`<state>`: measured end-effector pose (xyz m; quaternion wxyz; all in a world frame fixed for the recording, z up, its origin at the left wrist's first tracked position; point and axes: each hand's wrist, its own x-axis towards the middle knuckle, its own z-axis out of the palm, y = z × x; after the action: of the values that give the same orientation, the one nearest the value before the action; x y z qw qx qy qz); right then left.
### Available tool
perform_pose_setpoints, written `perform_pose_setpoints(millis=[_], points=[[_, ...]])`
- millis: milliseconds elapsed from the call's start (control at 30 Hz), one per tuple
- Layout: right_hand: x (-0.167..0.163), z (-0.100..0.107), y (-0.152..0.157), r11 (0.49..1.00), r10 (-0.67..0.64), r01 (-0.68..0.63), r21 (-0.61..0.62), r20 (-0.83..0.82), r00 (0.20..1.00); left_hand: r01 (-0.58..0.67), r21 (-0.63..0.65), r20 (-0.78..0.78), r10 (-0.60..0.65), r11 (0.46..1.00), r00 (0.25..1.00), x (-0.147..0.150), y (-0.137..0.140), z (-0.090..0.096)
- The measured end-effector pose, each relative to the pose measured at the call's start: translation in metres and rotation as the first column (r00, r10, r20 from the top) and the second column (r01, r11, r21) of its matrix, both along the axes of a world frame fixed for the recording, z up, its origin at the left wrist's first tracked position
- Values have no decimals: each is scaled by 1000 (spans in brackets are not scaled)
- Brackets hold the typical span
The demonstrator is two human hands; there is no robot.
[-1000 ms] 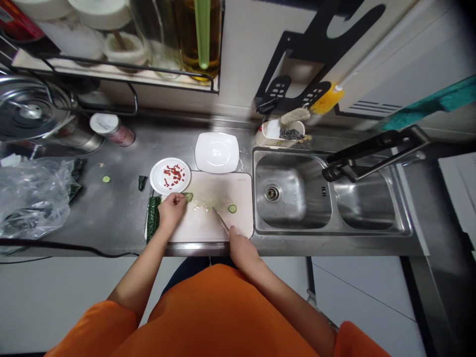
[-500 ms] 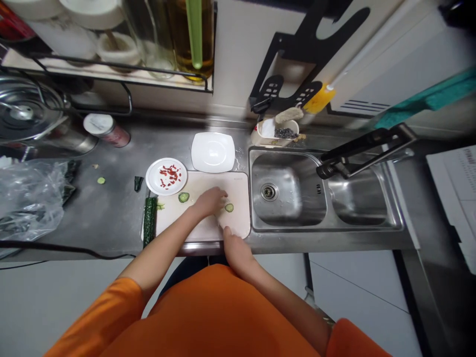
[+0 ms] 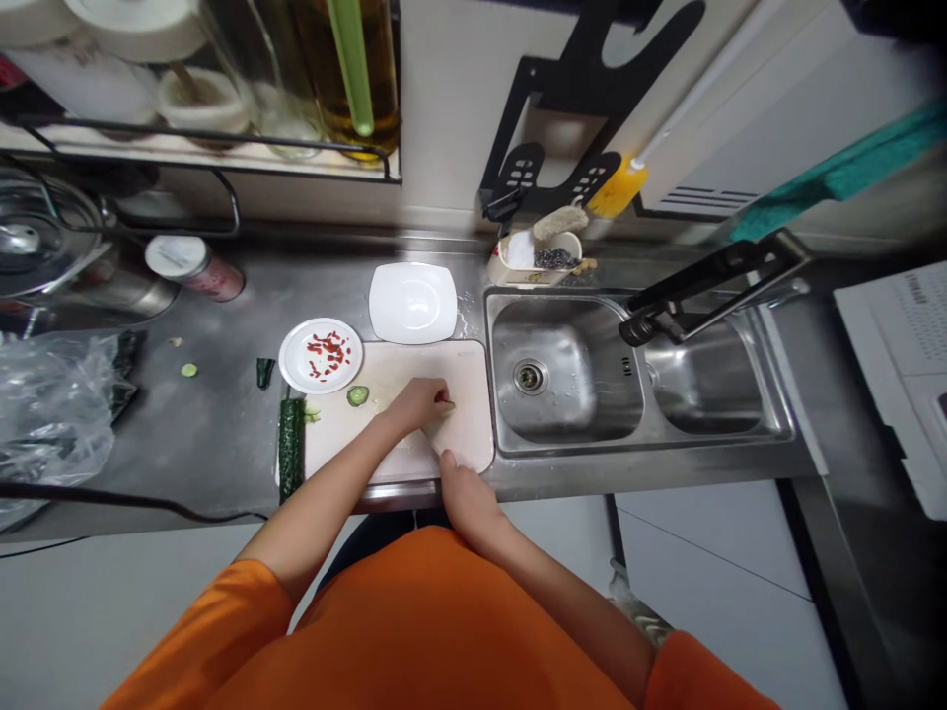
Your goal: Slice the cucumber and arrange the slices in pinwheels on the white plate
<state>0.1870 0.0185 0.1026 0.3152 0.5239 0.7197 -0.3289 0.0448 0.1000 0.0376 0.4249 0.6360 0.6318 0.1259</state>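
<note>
My left hand [image 3: 419,404] is over the white cutting board [image 3: 466,370], its fingers pinched on a thin cucumber slice [image 3: 448,405] held on edge. At the board's front edge, my right hand [image 3: 468,490] is closed round a knife [image 3: 435,434]; its handle is hidden in the palm and only part of the pale blade shows between the hands. Left of my left hand lie a few overlapping cucumber slices [image 3: 358,395]. A length of dark green cucumber [image 3: 291,449] rests along the board's left edge, beside small green scraps [image 3: 312,416].
A round plate with small red pieces [image 3: 285,363] overlaps the board's back left corner. Behind the board sits a white square plate [image 3: 412,301]. A double steel sink [image 3: 566,370] adjoins on the right. Cucumber ends [image 3: 264,372], a plastic bag [image 3: 59,404] and a canister [image 3: 194,266] are leftward.
The cucumber slice that lay flat right of my left hand is now pinched in its fingers and tipped up. My right hand stays nearly in place. The view has shifted slightly.
</note>
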Motion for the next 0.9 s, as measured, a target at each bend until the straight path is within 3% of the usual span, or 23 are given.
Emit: perform_pose_setpoints(millis=[67, 133, 267, 367, 500, 567, 733, 900], points=[[1, 0, 2, 1000, 6, -6, -5, 4, 1000, -256, 17, 50, 255, 967, 966, -11, -10, 3], [4, -1, 3, 1000, 19, -19, -7, 0, 1000, -473, 20, 79, 471, 881, 879, -22, -24, 1], [11, -5, 4, 1000, 24, -24, 11, -28, 999, -658, -41, 65, 659, 752, 749, -30, -51, -8], [14, -7, 7, 1000, -6, 7, 28, -28, 1000, -657, 49, -24, 659, 752, 752, -26, -65, -16], [11, -7, 12, 999, -18, 18, 30, -23, 1000, -504, 189, -101, 527, 843, 844, -25, -74, -26], [9, -8, 14, 999, -9, 10, 31, -27, 1000, -447, 236, -115, 481, 863, 869, -28, -76, -31], [8, -13, 15, 998, 18, -16, 61, -34, 999, -406, 288, -98, 448, 868, 889, -32, -77, -40], [5, -11, 15, 995, 30, -26, 99, -39, 999, -447, 311, -92, 495, 838, 864, -28, -76, -45]])
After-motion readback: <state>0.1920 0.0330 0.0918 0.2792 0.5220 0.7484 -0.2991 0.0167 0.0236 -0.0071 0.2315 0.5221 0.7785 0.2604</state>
